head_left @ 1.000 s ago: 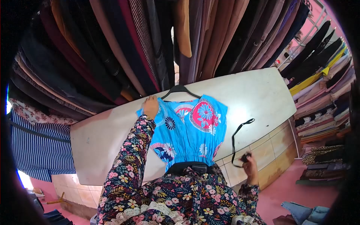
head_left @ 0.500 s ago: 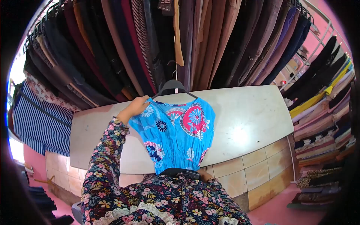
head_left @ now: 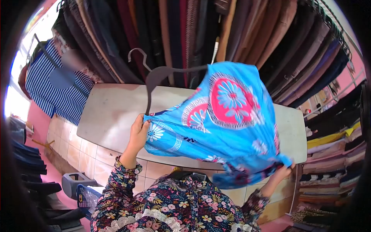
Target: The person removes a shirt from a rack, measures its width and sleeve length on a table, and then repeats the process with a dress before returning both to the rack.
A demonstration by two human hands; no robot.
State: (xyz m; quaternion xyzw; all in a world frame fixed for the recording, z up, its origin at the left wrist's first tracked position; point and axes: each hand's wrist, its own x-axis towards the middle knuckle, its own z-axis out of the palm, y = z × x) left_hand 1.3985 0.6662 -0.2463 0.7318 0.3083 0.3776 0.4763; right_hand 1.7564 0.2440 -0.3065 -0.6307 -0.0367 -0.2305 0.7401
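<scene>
A bright blue dress point(head_left: 232, 104) with pink circles and white flowers hangs slanted across the middle of the head view, its neckline still on a black hanger point(head_left: 157, 75). At the dress's left shoulder, close to the hanger's lower end, my left hand point(head_left: 138, 133) is closed on the cloth. My right hand point(head_left: 285, 173) grips the gathered lower part of the dress at the right, its fingers partly hidden by fabric. Bunched and slightly blurred cloth lies between the two hands, above the table's front edge.
Beneath the dress is a pale table point(head_left: 112, 112). Behind it hangs a long row of dark and brown trousers point(head_left: 262, 42). A striped garment point(head_left: 58, 85) hangs at left, a blue basket point(head_left: 87, 197) stands low left, and folded clothes point(head_left: 328, 166) fill shelves at right.
The dress has swung from hanging upright to slanted, spread out to the right. My right hand has come out from near my waist holding its lower part. The hanger has tilted to the left.
</scene>
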